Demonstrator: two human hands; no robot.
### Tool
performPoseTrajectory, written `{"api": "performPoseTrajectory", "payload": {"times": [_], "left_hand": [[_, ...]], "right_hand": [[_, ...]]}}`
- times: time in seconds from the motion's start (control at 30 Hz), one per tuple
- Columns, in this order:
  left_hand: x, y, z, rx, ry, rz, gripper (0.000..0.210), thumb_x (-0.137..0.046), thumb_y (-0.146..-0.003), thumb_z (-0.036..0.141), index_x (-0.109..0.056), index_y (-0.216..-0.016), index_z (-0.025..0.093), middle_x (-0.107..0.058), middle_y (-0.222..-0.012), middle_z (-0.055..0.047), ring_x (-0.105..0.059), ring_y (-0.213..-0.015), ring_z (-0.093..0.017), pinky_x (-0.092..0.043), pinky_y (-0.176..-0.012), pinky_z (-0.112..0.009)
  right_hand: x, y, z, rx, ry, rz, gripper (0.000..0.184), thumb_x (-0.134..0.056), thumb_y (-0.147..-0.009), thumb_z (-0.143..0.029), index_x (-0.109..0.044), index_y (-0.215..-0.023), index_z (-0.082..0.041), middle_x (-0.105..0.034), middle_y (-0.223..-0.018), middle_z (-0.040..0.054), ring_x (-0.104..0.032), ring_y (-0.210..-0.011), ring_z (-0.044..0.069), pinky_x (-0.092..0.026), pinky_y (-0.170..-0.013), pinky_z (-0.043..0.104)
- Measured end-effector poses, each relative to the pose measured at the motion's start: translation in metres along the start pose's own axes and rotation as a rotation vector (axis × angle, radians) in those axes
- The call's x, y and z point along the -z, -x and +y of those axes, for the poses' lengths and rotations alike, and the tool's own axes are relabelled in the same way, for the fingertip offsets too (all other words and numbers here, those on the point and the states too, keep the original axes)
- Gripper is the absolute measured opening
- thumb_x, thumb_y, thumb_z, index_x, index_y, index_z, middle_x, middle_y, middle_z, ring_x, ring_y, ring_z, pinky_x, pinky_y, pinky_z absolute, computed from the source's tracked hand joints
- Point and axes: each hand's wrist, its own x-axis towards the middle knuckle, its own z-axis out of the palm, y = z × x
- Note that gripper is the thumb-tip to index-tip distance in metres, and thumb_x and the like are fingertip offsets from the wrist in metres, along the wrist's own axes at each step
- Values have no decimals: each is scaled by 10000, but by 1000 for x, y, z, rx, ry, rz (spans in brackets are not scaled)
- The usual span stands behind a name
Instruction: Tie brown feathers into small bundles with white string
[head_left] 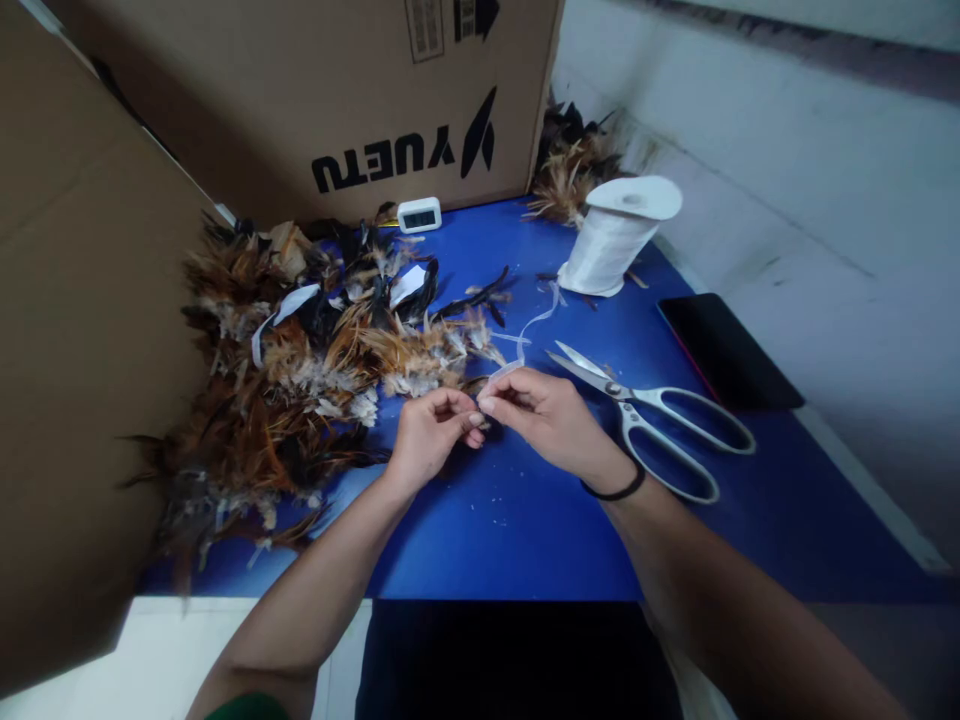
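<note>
Close together over the blue table, both hands pinch at one small spot. My right hand [540, 412], with a dark band at its wrist, is closed on a thin white ribbon [523, 345]. That ribbon trails back toward a large white spool [611, 240]. My left hand [431, 432] is closed too, thumb against fingers; what lies between them is too small to make out. A dark bit of feather shows just behind the fingertips. Large scissors [619, 390] with white handles lie partly spread beside my right hand. Brown and black feathers [300, 360] are heaped by my left hand.
A cardboard box [247, 100] stands along the back, and another cardboard panel [75, 350] rises at the left. A small white digital display [419, 215] sits before the box. At right lies a dark phone-like slab [727, 350] near the wall. More feathers [570, 170] fill the back corner.
</note>
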Motion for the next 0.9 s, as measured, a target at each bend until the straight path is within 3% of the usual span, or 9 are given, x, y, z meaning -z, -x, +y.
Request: {"api": "performPoseTrajectory", "payload": {"times": [0.17,0.3,0.53,0.7,0.9], "left_hand": [[1,3,-5,-69,-169,7,194,-680,-727,324,-615,-722,141,-631,-561,7,-606,-490,-117,-503,-521,-233],[1,5,-9,-127,-286,-2,167,-640,-769,315,-629,-729,153,-641,-577,7,-615,-519,-123,-494,-544,-233],[1,2,-3,-55,-11,-69,227,-703,-717,326,-585,-730,132,-636,-542,-5,-602,-474,-116,-508,-517,-236],[3,1,0,-76,51,-71,246,-720,-706,311,-560,-758,131,-635,-559,-1,-617,-490,-118,-528,-518,-240],[3,1,0,-87,50,-93,248,-714,-714,319,-553,-752,134,-628,-550,3,-615,-482,-118,-532,-510,-241]], "right_hand": [[-1,2,-3,16,44,-62,84,-565,-824,-212,-629,-787,-171,-630,-768,13,-576,-676,120,-448,-607,248],[-3,2,-8,101,142,-85,96,-576,-799,-140,-654,-758,-179,-640,-774,7,-585,-708,118,-453,-660,248],[6,-2,-2,-10,100,-10,146,-524,-835,-193,-646,-916,-182,-665,-833,15,-598,-718,126,-452,-654,258],[10,-1,-4,-20,189,-163,157,-516,-820,-152,-669,-823,-186,-667,-835,4,-589,-708,106,-427,-660,240],[8,0,-9,13,218,-147,170,-506,-821,-130,-665,-819,-189,-659,-807,-4,-573,-678,92,-415,-652,224]]}}
